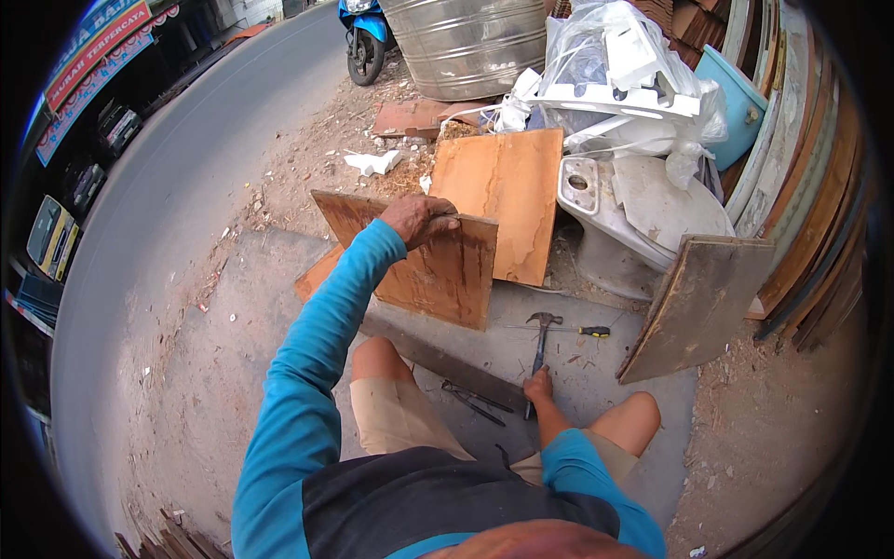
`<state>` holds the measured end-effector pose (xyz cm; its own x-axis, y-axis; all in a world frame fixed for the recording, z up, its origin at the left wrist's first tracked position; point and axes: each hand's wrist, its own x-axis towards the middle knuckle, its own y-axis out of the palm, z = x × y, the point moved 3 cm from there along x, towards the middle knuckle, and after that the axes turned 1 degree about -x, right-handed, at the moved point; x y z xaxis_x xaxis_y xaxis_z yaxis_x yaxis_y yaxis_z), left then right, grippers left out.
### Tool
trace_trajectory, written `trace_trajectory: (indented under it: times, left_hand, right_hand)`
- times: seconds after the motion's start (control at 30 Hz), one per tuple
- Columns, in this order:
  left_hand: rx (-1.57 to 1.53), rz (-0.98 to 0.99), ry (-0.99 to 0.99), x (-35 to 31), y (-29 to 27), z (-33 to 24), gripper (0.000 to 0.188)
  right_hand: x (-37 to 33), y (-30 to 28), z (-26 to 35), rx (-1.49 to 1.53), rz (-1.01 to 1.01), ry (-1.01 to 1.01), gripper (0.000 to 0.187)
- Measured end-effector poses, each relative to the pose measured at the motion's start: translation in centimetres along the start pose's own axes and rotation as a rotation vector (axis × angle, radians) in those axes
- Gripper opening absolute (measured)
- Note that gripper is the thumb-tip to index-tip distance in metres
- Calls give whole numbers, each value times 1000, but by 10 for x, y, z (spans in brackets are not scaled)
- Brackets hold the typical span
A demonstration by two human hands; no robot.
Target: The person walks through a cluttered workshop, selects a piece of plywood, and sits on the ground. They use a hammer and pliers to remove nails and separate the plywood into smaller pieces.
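Note:
My left hand (419,221) is closed over the top edge of a brown wooden board (438,270), which stands tilted on the concrete. In my right hand (538,384) is the handle of a claw hammer (541,340), its head pointing away from me near the ground. Beside the hammer head lies a screwdriver (593,332) with a yellow and black handle. Dark pincers (477,402) rest between my knees, next to a long dark plank (447,361). Behind the held board, a lighter orange-brown panel (507,196) leans back.
A stained white toilet (643,205) stands ahead, under plastic-wrapped scrap (624,65). Another wooden panel (698,303) is propped up at the right, near stacked long boards (810,186). A large metal tank (466,47) and a blue motorbike (365,33) stand farther off. The road (186,196) runs along the left.

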<state>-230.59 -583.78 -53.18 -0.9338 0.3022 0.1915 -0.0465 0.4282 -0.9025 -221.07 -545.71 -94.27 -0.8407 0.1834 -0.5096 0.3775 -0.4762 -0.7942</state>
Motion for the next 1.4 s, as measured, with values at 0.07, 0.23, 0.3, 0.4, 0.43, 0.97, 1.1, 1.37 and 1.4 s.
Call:
trace_trajectory:
  times: [0.07,0.23,0.3,0.4,0.43,0.97,1.1,1.37,1.4]
  left_hand:
    - [-6,-78,29,-1,6,6,32]
    - [-114,-96,-15,-1,12,31,32]
    - [-66,-88,-24,1,13,38,31]
    - [-40,-107,13,5,14,39,29]
    - [-28,-119,10,10,15,36,29]
    - [-15,-169,62,-5,10,36,24]
    - [-15,-251,123,-17,8,37,22]
    - [-5,-206,70,-25,12,33,22]
    - [-11,-204,67,-26,16,31,22]
  right_hand:
    - [5,9,-1,69,6,22,60]
    - [-11,-13,20,266,-109,-14,44]
    - [-40,-29,41,557,-19,54,38]
    - [-105,-70,76,887,-16,-175,36]
    - [-117,-86,86,912,-49,-309,35]
    - [-184,-176,217,337,-402,-1109,30]
    - [-199,-169,212,317,-349,-1069,29]
    - [-200,-172,220,333,-372,-986,33]
    - [-195,-174,221,405,-350,-943,37]
